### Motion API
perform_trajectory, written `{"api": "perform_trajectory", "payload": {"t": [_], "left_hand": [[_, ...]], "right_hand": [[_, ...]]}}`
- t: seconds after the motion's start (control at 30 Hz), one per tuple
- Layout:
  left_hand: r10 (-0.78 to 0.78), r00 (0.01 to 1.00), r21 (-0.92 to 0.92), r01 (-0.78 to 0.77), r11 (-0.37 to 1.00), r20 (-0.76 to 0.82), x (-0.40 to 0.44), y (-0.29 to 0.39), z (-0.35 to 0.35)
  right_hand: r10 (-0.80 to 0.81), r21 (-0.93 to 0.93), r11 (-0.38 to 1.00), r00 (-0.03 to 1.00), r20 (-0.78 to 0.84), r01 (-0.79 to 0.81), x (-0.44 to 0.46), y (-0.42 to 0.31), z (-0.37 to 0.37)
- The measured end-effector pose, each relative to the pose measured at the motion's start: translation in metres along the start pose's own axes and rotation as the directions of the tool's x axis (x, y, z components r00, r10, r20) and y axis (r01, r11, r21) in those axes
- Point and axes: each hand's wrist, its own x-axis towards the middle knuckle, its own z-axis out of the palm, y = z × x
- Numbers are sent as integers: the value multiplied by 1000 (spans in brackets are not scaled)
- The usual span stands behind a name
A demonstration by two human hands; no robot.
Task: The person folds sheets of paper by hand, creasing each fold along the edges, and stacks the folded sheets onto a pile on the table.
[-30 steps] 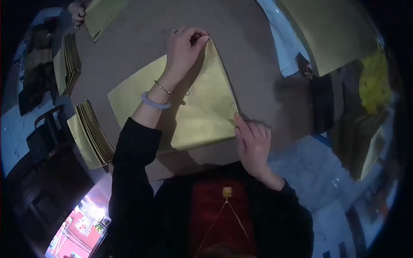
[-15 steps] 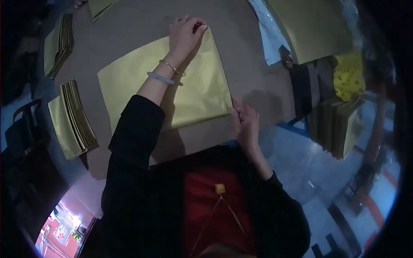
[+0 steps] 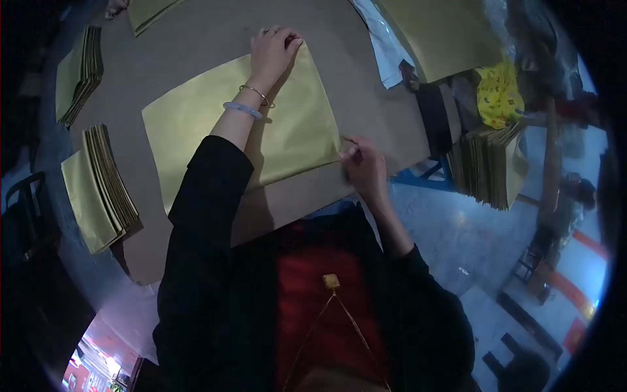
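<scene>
A large yellow sheet (image 3: 294,124) lies on the brown tabletop (image 3: 215,32), with a fold along its right side. My left hand (image 3: 273,55), wearing a ring, a thin bangle and a pale bangle, reaches across the sheet and pinches its top right corner. At the lower right corner is my right hand (image 3: 364,168), its fingers bent and its fingertips touching the sheet's edge. The thumb and index finger of that hand are close together there. My left forearm covers part of the sheet's middle.
Two stacks of folded yellow sheets (image 3: 98,189) (image 3: 80,75) stand at the left. Another person's hand (image 3: 116,6) is at the top left by a yellow sheet. Large yellow sheets (image 3: 437,39), a yellow bag (image 3: 499,95) and an upright stack (image 3: 486,166) are at the right.
The camera view has shifted, carrying the table contents up and left. My left hand still pinches the top corner. My right hand's fingers have curled and shifted at the lower corner.
</scene>
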Motion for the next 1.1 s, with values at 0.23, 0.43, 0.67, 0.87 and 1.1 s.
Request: {"api": "perform_trajectory", "payload": {"t": [0.23, 0.43, 0.67, 0.87, 1.1], "left_hand": [[9, 997, -82, -2, 997, 78, 6, -2, -8], [-66, 976, -74, 83, 994, 209, 9, -14, -2], [107, 994, 83, -110, 990, 30, 3, -27, 10], [-128, 965, -12, 134, 991, 229, 5, -12, 2], [-19, 992, -59, 27, 998, 124, 2, -13, -1]], "right_hand": [[-10, -151, 988, 993, 115, 28, 8, -34, -24], [-242, -131, 960, 969, 55, 247, 87, -80, -5], [-583, -269, 804, 793, -176, 531, 173, -79, 57], [-604, -488, 746, 769, -207, 454, 169, -59, 71], [-516, -436, 787, 853, -76, 437, 156, -68, 55]]}}
